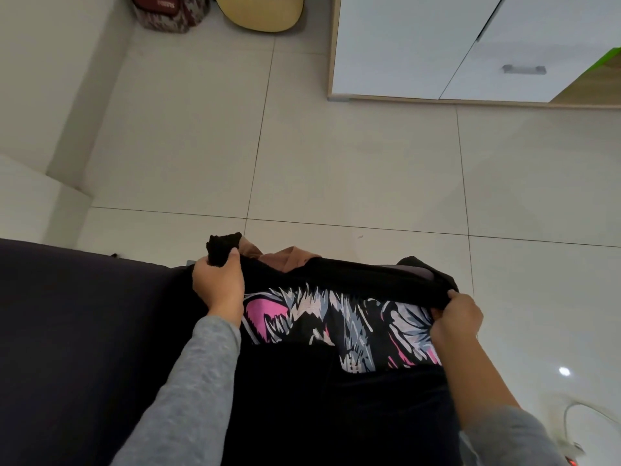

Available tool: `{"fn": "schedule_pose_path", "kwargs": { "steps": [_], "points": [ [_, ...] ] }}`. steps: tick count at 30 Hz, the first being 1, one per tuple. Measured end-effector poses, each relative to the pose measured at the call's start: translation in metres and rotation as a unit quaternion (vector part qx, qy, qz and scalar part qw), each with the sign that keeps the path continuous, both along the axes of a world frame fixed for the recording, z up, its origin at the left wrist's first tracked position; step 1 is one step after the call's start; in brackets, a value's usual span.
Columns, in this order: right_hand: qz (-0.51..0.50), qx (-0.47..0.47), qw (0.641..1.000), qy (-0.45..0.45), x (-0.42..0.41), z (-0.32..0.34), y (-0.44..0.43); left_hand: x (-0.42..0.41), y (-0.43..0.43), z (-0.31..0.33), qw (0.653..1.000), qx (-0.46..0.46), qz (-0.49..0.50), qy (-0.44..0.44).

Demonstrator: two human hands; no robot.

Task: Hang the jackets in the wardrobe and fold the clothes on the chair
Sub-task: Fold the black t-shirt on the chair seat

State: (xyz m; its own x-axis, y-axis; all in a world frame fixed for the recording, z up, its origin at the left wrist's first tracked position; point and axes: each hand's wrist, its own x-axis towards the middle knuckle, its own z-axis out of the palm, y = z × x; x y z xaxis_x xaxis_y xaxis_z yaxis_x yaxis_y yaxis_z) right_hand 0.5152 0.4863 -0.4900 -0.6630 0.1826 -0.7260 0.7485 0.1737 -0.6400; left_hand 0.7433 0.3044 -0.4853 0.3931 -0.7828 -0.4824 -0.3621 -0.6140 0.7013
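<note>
Head view shows the folding part of the task in hand, not the hanging. A black T-shirt (336,381) with a pink, grey and white print is stretched between the two hands. The left hand (218,285) has its fingers curled tight around one bunched end of the shirt's upper edge. The right hand (457,319) pinches the other end in the same way, with the cloth held between thumb and fingers. The upper edge looks already turned over, so I judge one fold is made or is being made.

The shirt is at the right edge of the dark seat (74,331) (probably the chair of the task). I cannot tell if its lower part rests on the seat or only hangs. A brown garment (293,261) lies behind it, partly hidden.

The next move, I think, calls for both hands to keep the edge straight and level. Then they lay it down flat so the second fold does not come out crooked.

The print on the shirt has no words I can see. The red bag (166,10) beside the guitar (258,13) has pale letters, too blurred to read.
</note>
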Motion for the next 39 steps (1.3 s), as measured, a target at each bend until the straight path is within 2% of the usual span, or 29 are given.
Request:
{"fn": "schedule_pose_path", "kwargs": {
  "steps": [2,5,9,12,14,16,25,28,31,35,37,39],
  "points": [
    [-0.091,-0.115,0.988,-0.042,-0.001,0.004,0.006,0.000,0.008,0.005,0.990,-0.011,0.093,0.104],
    [-0.157,-0.275,0.945,-0.082,-0.001,0.005,0.020,0.002,0.016,0.023,0.949,-0.018,0.204,0.239],
    [-0.098,-0.355,0.918,-0.146,0.000,0.016,0.034,0.012,0.032,0.040,0.910,-0.024,0.254,0.326],
    [-0.049,-0.310,0.933,-0.178,0.001,0.024,0.038,0.022,0.048,0.046,0.862,-0.023,0.307,0.404],
    [-0.040,-0.279,0.949,-0.145,0.003,0.026,0.041,0.027,0.062,0.049,0.829,-0.021,0.344,0.441],
    [-0.072,-0.290,0.949,-0.104,0.006,0.030,0.048,0.031,0.078,0.052,0.808,-0.021,0.372,0.456],
    [-0.122,-0.324,0.937,0.046,0.019,0.043,0.096,0.045,0.141,0.055,0.778,-0.034,0.398,0.486],
    [-0.127,-0.307,0.942,0.037,0.027,0.039,0.114,0.053,0.162,0.052,0.787,-0.018,0.398,0.471],
    [-0.087,-0.279,0.955,-0.042,0.042,0.035,0.127,0.061,0.181,0.049,0.819,0.000,0.353,0.452],
    [-0.019,-0.259,0.956,-0.140,0.062,0.037,0.125,0.073,0.188,0.045,0.874,0.054,0.261,0.405],
    [0.014,-0.233,0.962,-0.143,0.067,0.037,0.121,0.077,0.181,0.045,0.909,0.078,0.205,0.353],
    [0.073,-0.154,0.979,-0.114,0.073,0.035,0.116,0.080,0.171,0.049,0.937,0.080,0.157,0.300]
  ]
}}
